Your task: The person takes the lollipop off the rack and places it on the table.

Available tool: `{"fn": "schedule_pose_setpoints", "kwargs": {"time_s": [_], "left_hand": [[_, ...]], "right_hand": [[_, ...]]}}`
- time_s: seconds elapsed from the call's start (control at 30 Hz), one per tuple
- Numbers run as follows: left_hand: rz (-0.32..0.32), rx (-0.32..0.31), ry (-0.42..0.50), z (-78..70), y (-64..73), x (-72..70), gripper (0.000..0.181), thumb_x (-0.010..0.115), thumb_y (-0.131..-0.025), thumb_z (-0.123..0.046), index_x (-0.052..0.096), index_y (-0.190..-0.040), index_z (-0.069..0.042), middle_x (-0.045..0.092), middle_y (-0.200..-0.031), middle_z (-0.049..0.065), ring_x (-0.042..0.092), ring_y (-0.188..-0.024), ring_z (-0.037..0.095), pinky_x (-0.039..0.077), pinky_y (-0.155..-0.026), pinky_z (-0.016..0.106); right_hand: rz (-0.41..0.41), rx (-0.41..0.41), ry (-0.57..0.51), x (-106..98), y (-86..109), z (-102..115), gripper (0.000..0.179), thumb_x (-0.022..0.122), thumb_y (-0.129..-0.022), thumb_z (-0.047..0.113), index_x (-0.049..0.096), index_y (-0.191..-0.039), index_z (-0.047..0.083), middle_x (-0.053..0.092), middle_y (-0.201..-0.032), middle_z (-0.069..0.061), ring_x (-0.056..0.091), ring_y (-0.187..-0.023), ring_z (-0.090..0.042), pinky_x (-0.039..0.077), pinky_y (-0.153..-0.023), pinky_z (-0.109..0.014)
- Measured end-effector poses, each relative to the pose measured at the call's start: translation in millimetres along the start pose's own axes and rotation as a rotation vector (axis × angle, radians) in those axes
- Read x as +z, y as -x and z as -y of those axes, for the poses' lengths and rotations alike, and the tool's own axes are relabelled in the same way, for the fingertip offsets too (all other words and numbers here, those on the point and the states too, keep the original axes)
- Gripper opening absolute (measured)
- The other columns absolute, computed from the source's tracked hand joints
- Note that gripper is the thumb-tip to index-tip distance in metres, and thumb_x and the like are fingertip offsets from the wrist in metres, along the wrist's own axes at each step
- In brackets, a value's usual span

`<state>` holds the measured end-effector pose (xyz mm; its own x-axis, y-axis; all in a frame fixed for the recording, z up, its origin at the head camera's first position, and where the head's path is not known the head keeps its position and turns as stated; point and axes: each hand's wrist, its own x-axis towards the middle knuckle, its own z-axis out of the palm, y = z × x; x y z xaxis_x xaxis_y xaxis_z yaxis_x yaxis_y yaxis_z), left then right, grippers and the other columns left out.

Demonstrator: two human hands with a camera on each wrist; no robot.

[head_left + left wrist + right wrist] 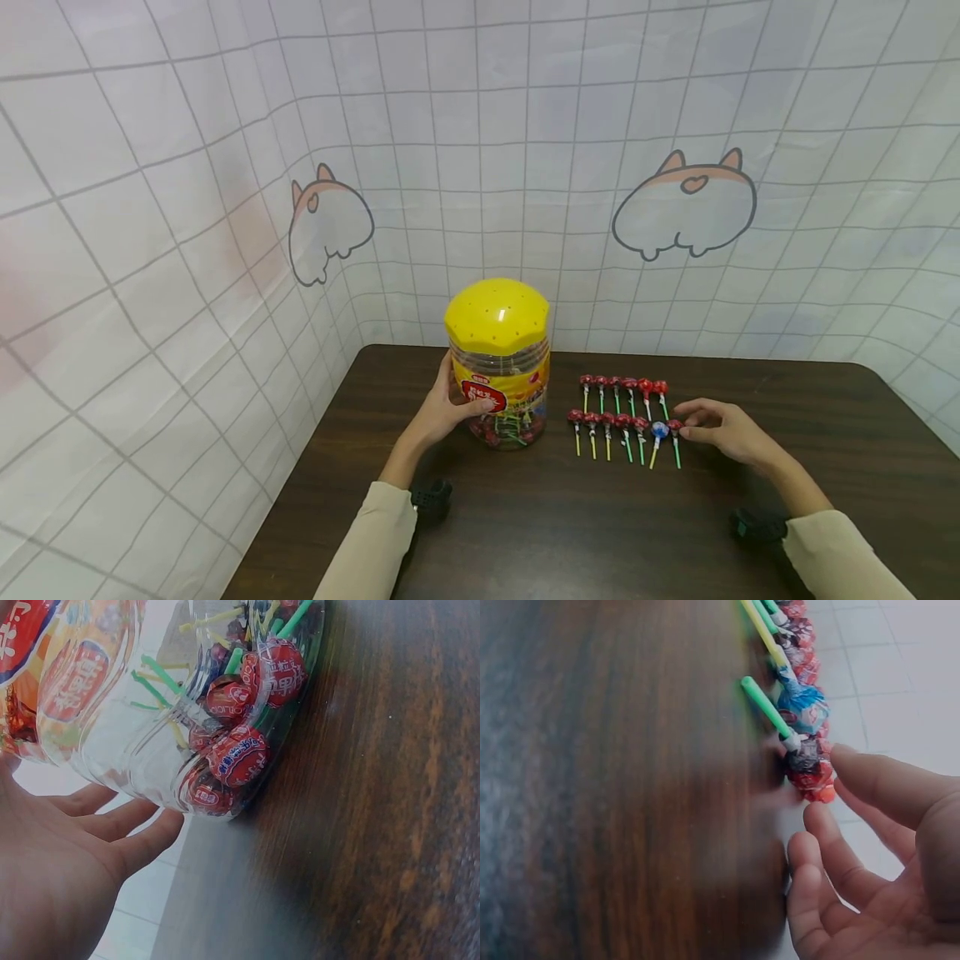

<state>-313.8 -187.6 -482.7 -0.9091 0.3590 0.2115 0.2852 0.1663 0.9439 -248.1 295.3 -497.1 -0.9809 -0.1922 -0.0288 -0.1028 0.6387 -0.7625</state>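
Note:
In the head view a clear plastic jar with a yellow lid stands left of centre, with lollipops inside. My left hand holds its left side, thumb across the red and yellow label. Right of the jar, lollipops lie in two rows, mostly red-wrapped with green or yellow sticks. A blue-wrapped lollipop is second from the right in the front row. At that row's right end, my right hand is beside a red lollipop, thumb and fingers apart; contact is unclear.
A dark wood table bears everything. Behind it and at the left hangs a white grid-patterned cloth with cartoon drawings. A black wrist device sits at the left wrist, another at the right.

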Motion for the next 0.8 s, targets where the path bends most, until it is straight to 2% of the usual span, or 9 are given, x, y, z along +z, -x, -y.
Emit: {"fn": "schedule_pose_setpoints", "kwargs": {"time_s": [0.2,0.33,0.43,0.57,0.7,0.8], "left_hand": [[0.010,-0.008,0.002,0.0,-1.1,-0.2,0.110,0.082,-0.087,-0.036,0.002,-0.162,-0.044,0.039,-0.158,0.005,0.046,-0.142,0.033,0.045,-0.114,0.057],[0.021,-0.016,0.006,-2.6,-2.5,-1.6,0.111,0.083,-0.087,-0.035,0.002,-0.162,-0.044,0.038,-0.159,0.006,0.045,-0.143,0.034,0.045,-0.114,0.057],[0.024,-0.036,-0.030,-5.9,-1.5,-4.6,0.113,0.084,-0.086,-0.039,0.000,-0.161,-0.044,0.036,-0.160,0.007,0.042,-0.145,0.036,0.044,-0.113,0.060],[0.050,-0.093,-0.165,-14.2,4.4,-12.6,0.118,0.085,-0.082,-0.047,-0.002,-0.162,-0.041,0.028,-0.166,0.005,0.035,-0.151,0.036,0.035,-0.116,0.067],[0.113,-0.175,-0.342,-26.4,13.9,-23.6,0.122,0.086,-0.081,-0.046,0.000,-0.165,-0.027,0.021,-0.170,0.009,0.025,-0.156,0.038,0.025,-0.120,0.070],[0.168,-0.258,-0.516,-34.1,22.4,-33.9,0.119,0.085,-0.081,-0.047,0.008,-0.166,-0.015,0.023,-0.169,0.017,0.021,-0.156,0.043,0.025,-0.121,0.069]], "right_hand": [[-0.052,-0.007,-0.017,-1.6,3.0,2.2,0.041,0.065,-0.102,0.027,0.061,-0.133,0.001,0.066,-0.107,-0.013,0.059,-0.090,-0.018,0.052,-0.071,-0.031],[-0.113,-0.047,-0.036,-3.8,5.2,6.0,0.038,0.064,-0.103,0.025,0.062,-0.132,0.001,0.068,-0.116,-0.018,0.065,-0.094,-0.015,0.058,-0.073,-0.031],[-0.135,-0.072,-0.028,-4.7,7.0,11.1,0.038,0.062,-0.104,0.027,0.062,-0.132,0.001,0.068,-0.120,-0.019,0.065,-0.096,-0.015,0.059,-0.076,-0.031],[-0.131,-0.086,-0.022,-5.5,8.7,20.0,0.037,0.062,-0.104,0.027,0.062,-0.131,0.001,0.068,-0.115,-0.020,0.064,-0.093,-0.018,0.058,-0.076,-0.032],[-0.117,-0.119,-0.021,-10.6,8.5,29.4,0.034,0.061,-0.105,0.025,0.062,-0.130,0.002,0.066,-0.112,-0.020,0.064,-0.091,-0.019,0.058,-0.075,-0.031],[-0.108,-0.142,0.008,-18.5,6.8,35.8,0.031,0.061,-0.105,0.025,0.063,-0.129,0.005,0.065,-0.111,-0.019,0.064,-0.091,-0.018,0.057,-0.075,-0.029]]}}
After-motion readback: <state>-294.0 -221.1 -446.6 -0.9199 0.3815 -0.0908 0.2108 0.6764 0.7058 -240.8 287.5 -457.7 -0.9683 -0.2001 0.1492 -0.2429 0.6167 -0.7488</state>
